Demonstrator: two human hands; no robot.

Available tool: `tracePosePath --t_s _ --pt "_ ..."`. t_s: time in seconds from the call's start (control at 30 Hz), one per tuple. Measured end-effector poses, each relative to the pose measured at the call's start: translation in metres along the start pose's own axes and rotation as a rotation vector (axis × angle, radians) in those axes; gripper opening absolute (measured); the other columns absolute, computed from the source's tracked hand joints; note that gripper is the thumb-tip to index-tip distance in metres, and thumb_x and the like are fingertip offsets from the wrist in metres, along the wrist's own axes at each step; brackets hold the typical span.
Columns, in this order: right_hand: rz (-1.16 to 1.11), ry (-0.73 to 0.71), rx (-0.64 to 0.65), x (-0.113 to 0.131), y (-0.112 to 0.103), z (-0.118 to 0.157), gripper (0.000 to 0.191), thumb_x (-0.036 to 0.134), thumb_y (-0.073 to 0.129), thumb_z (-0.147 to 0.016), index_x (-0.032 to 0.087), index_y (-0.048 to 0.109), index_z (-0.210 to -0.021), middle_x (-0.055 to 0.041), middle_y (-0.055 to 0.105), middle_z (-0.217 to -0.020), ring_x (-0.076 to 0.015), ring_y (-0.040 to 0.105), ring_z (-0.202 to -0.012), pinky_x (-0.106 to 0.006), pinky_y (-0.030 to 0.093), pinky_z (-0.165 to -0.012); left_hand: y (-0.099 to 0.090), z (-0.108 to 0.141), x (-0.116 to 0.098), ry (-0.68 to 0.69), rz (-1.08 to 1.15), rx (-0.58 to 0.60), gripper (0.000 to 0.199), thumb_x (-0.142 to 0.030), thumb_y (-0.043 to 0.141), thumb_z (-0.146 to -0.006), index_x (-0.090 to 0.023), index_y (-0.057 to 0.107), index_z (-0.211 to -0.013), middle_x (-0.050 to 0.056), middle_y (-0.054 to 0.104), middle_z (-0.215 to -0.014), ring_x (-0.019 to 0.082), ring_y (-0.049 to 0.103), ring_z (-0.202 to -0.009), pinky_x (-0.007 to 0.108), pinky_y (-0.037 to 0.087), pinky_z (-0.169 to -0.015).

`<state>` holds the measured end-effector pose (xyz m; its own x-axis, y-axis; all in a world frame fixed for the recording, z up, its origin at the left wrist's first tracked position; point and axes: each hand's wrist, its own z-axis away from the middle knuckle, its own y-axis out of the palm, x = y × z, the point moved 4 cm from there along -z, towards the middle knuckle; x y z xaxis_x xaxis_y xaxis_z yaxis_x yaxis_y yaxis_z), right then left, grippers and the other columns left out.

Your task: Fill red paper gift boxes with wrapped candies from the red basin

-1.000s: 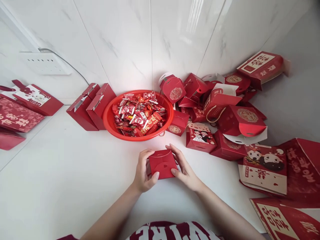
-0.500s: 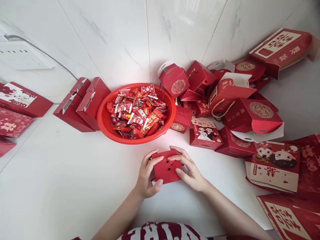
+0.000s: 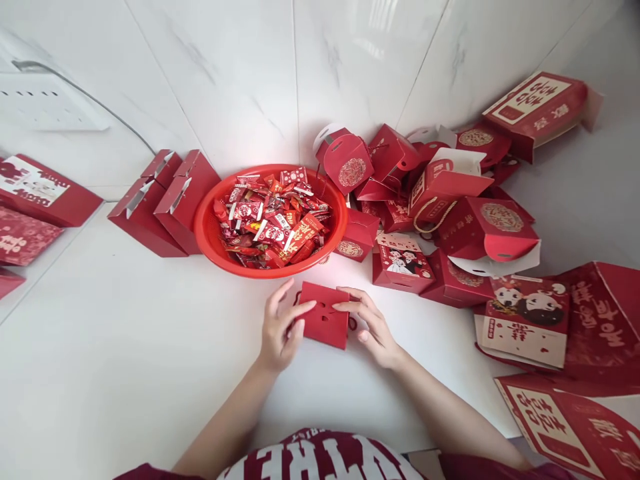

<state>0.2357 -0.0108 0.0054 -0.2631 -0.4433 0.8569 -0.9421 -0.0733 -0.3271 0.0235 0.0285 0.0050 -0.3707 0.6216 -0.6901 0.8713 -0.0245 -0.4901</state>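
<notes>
A small red box [image 3: 325, 330] with two small holes in its top face stands on the white surface, a red cord loop showing at its right side. My left hand [image 3: 283, 328] is at its left side, the index finger stretched onto the top near the holes and the other fingers apart. From the right, my right hand [image 3: 373, 327] reaches one fingertip to the top face, its thumb held off the box. Both hands have their fingers spread and neither grips the box.
Behind the box is a red basket [image 3: 205, 243] of wrapped sweets. Two tall red boxes [image 3: 173, 207] stand left of it. Many red boxes [image 3: 400, 263] are piled at the right, and more red packages [image 3: 65, 200] lie at the far left.
Both hands have loosened around the red box, with my right thumb now off it. The box sits slightly turned, and the view has shifted a little.
</notes>
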Motion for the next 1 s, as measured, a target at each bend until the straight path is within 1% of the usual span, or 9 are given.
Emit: tracePosePath --t_s 0.13,0.23,0.3,0.4,0.47,0.57,0.7,0.87,1.0 --pt "-0.058 -0.047 -0.101 0.005 0.001 0.008 0.05 0.06 0.035 -0.1 0.024 0.058 -0.125 -0.0091 0.064 -0.096 -0.024 0.064 -0.085 -0.043 0.054 -0.079 -0.032 -0.011 -0.002 -0.007 -0.178 -0.188 0.021 -0.024 0.055 -0.096 -0.022 0.073 -0.107 0.01 0.06 -0.125 0.025 0.059 -0.119 0.042 0.051 -0.101" --pt "0.012 -0.063 -0.097 0.01 0.007 0.012 0.038 0.05 0.041 -0.101 0.023 0.056 -0.123 -0.0058 0.064 -0.083 -0.0221 0.063 -0.075 -0.04 0.054 -0.073 -0.06 -0.014 -0.02 -0.06 -0.204 -0.292 0.019 -0.024 0.054 -0.097 -0.021 0.07 -0.107 0.007 0.066 -0.112 0.021 0.064 -0.109 0.039 0.051 -0.099" --pt "0.089 -0.114 -0.066 0.016 0.011 0.013 0.029 0.041 0.049 -0.1 0.024 0.057 -0.121 -0.0037 0.064 -0.077 -0.0206 0.062 -0.072 -0.038 0.053 -0.073 -0.068 -0.012 -0.039 -0.107 -0.204 -0.217 0.021 -0.025 0.051 -0.099 -0.021 0.069 -0.107 0.006 0.068 -0.109 0.02 0.065 -0.106 0.036 0.052 -0.097" --pt "0.188 -0.198 0.029 0.025 0.018 0.012 0.025 0.034 0.053 -0.099 0.024 0.061 -0.12 -0.001 0.065 -0.069 -0.0179 0.06 -0.063 -0.036 0.052 -0.072 -0.059 0.0 -0.066 -0.173 -0.298 0.056 0.029 -0.034 0.051 -0.099 -0.024 0.064 -0.123 0.007 0.065 -0.125 0.023 0.061 -0.117 0.037 0.049 -0.102" --pt "0.231 -0.219 0.085 0.03 0.022 0.012 0.025 0.034 0.051 -0.1 0.023 0.064 -0.119 -0.0028 0.069 -0.073 -0.0179 0.062 -0.065 -0.035 0.052 -0.073 -0.045 0.012 -0.077 -0.174 -0.415 0.198 0.052 -0.045 0.057 -0.094 -0.023 0.052 -0.141 0.012 0.058 -0.14 0.03 0.054 -0.129 0.044 0.045 -0.107" --pt "0.202 -0.163 0.114 0.035 0.026 0.013 0.027 0.032 0.048 -0.102 0.023 0.063 -0.122 -0.0063 0.074 -0.093 -0.0177 0.066 -0.075 -0.033 0.054 -0.075 -0.026 0.027 -0.082 -0.158 -0.563 0.265 0.083 -0.057 0.061 -0.088 -0.016 0.033 -0.154 0.021 0.042 -0.153 0.039 0.045 -0.138 0.053 0.042 -0.108" --pt "0.147 -0.165 0.223 0.041 0.035 0.015 0.037 0.027 0.046 -0.102 0.023 0.05 -0.139 -0.0079 0.072 -0.106 -0.0191 0.068 -0.092 -0.035 0.054 -0.087 -0.017 0.035 -0.077 -0.13 -0.674 0.328 0.065 -0.041 0.049 -0.097 -0.017 0.032 -0.154 0.02 0.032 -0.16 0.039 0.035 -0.146 0.062 0.031 -0.114" --pt "0.312 -0.314 0.299 0.044 0.045 0.018 0.038 0.021 0.045 -0.1 0.022 0.049 -0.138 -0.0108 0.071 -0.109 -0.0228 0.067 -0.098 -0.042 0.053 -0.09 -0.046 0.039 -0.06 -0.195 -0.765 0.41 0.068 -0.004 0.034 -0.089 -0.021 0.033 -0.155 0.013 0.032 -0.16 0.035 0.031 -0.148 0.07 0.024 -0.114" --pt "0.377 -0.333 0.257 0.039 0.041 0.019 0.03 0.02 0.045 -0.101 0.021 0.056 -0.129 -0.0101 0.072 -0.106 -0.0232 0.068 -0.096 -0.042 0.053 -0.087 -0.101 0.039 -0.049 -0.275 -0.857 0.308 0.085 0.009 0.028 -0.079 -0.032 0.035 -0.153 0.006 0.041 -0.157 0.031 0.038 -0.146 0.072 0.019 -0.116"
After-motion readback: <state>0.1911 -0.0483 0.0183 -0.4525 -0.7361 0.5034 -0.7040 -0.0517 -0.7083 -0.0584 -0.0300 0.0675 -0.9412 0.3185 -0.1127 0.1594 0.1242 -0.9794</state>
